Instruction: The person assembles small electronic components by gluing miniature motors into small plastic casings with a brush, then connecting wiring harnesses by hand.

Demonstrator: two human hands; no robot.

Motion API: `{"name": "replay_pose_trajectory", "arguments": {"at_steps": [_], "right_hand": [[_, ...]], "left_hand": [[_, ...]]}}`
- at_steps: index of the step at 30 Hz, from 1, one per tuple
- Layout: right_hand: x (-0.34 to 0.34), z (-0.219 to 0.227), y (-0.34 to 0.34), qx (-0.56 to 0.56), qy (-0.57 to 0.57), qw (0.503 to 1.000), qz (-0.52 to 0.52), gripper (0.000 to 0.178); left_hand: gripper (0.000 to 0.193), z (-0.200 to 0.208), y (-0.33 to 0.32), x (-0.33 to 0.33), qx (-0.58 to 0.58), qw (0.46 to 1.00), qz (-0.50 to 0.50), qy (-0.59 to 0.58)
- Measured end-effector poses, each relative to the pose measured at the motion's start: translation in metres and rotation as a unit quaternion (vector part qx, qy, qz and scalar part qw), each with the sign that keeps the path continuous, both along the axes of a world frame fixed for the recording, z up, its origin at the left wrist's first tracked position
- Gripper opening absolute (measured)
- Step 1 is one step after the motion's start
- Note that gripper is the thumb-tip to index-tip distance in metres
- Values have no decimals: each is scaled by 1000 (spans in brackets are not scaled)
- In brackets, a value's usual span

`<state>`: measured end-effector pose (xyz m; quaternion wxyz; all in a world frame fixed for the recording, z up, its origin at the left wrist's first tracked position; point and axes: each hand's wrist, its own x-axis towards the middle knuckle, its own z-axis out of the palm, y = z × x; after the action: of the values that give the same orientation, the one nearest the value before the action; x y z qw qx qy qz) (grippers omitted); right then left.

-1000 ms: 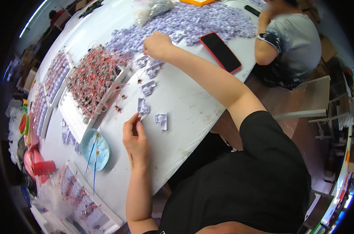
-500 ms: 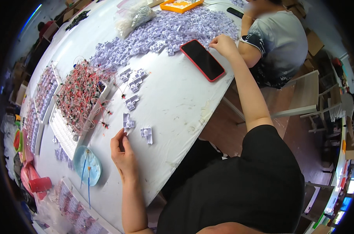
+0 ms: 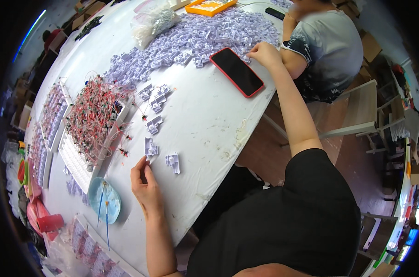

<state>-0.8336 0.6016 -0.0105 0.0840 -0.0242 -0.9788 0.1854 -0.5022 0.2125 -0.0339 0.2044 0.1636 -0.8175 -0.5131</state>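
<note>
My left hand [image 3: 146, 187] rests on the white table, thumb and forefinger slightly apart. Its fingertips are at the lower edge of a pale lilac plastic part [image 3: 151, 147]; I cannot tell whether they touch. A second such part [image 3: 172, 163] lies just right of that hand. My right hand [image 3: 266, 55] reaches to the edge of a big pile of the same parts [image 3: 195, 39], beside a red-cased phone [image 3: 237, 72]. Its fingers are drawn together, and whatever they hold is too small to make out. Several loose parts [image 3: 156, 99] lie in a line ahead of my left hand.
On the left a white tray [image 3: 74, 159] carries tangled red-and-white wired components [image 3: 92, 117]. A blue dish [image 3: 104, 198] with two thin brushes stands nearer. Filled trays [image 3: 52, 108] line the far left. A co-worker [image 3: 329, 51] sits at right. Plastic bags [image 3: 151, 25] and an orange tray [image 3: 209, 7] lie behind the pile.
The view has shifted slightly. My left fingertips sit a little lower against the nearest part. Otherwise both hands stay almost where they were.
</note>
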Motion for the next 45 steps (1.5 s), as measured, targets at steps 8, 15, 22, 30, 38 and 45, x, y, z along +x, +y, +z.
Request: {"name": "replay_pose_trajectory", "arguments": {"at_steps": [8,15,22,30,38,45], "right_hand": [[12,7,6,41,49,998,-8,15],[25,14,-6,51,68,989,122,14],[22,9,-17,115,48,988,94,15],[48,79,-58,18,57,988,143,26],[86,29,-215,96,-33,947,306,25],[85,41,-243,104,-24,957,271,27]], "left_hand": [[26,0,0,0,4,1000,3,-2],[25,-2,-1,-1,0,1000,-3,8],[26,0,-2,2,-16,1000,-12,-8],[23,-3,-3,-1,-7,1000,0,3],[24,2,-1,0,-20,1000,-15,-2],[25,3,-1,3,-26,1000,-13,-8]]}}
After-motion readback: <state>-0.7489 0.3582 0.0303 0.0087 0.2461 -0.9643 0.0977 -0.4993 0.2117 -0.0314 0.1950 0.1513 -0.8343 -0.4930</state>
